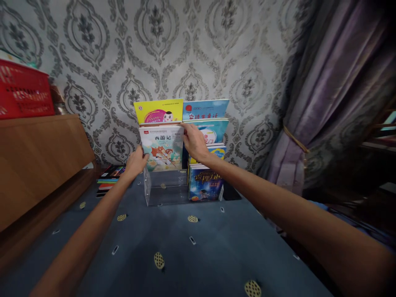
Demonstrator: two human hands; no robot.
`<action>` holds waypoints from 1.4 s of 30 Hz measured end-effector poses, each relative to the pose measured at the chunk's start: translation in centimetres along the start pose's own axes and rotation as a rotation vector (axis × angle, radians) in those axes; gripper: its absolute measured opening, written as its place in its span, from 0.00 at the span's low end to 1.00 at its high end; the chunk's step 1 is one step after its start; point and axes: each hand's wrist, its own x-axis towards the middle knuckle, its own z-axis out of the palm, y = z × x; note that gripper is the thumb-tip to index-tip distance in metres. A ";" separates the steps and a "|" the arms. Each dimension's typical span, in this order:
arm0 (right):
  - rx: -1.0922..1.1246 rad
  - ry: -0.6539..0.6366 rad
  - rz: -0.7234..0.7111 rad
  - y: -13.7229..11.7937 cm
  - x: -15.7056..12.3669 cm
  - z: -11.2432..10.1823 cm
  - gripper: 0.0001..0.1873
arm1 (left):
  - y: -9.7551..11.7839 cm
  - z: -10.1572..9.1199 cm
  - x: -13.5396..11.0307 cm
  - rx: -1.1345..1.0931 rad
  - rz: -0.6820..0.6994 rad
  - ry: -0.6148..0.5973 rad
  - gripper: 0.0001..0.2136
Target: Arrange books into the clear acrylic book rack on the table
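Observation:
A clear tiered book rack (167, 194) stands against the wall on a dark blue cloth. My left hand (136, 161) grips the left edge of a white picture book (163, 150), thumb in front. My right hand (194, 142) has its fingers closed on that book's upper right edge. The book is upright at the rack's left side, above its lower front tier. Behind it rises a yellow book (159, 109). On the right side are a blue book (206, 108), a teal book (216, 128) partly behind my right hand, and a dark blue book (206, 185) in front.
A stack of books (111, 177) lies left of the rack. Further left stands a wooden cabinet (40, 152) with a red basket (24, 90) on top. A tied purple curtain (297, 123) hangs at the right. The patterned cloth (173, 239) covers the surface in front.

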 end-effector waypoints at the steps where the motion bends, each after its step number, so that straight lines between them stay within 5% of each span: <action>1: 0.017 0.006 0.001 0.1 -0.1 0.1 0.27 | 0.1 0.0 0.0 -0.011 -0.002 0.010 0.12; 20: 0.098 -0.087 0.150 -0.8 -1.7 -1.0 0.22 | -0.3 1.8 0.3 0.036 0.035 0.118 0.05; 26: 0.108 -0.100 0.131 -0.4 -1.8 -0.9 0.22 | -0.6 0.9 1.0 -0.189 0.021 0.068 0.06; 32: 0.009 -0.085 0.040 -0.2 -1.1 -2.3 0.20 | -0.4 -1.6 3.5 -0.507 0.176 0.240 0.22; 36: -0.133 -0.008 -0.109 0.0 1.1 -4.1 0.20 | -0.7 -2.6 5.7 -0.661 0.213 0.167 0.24; 42: -0.258 -0.178 -0.149 1.1 3.6 -4.5 0.20 | -0.9 -2.8 6.3 -0.914 0.150 -0.157 0.29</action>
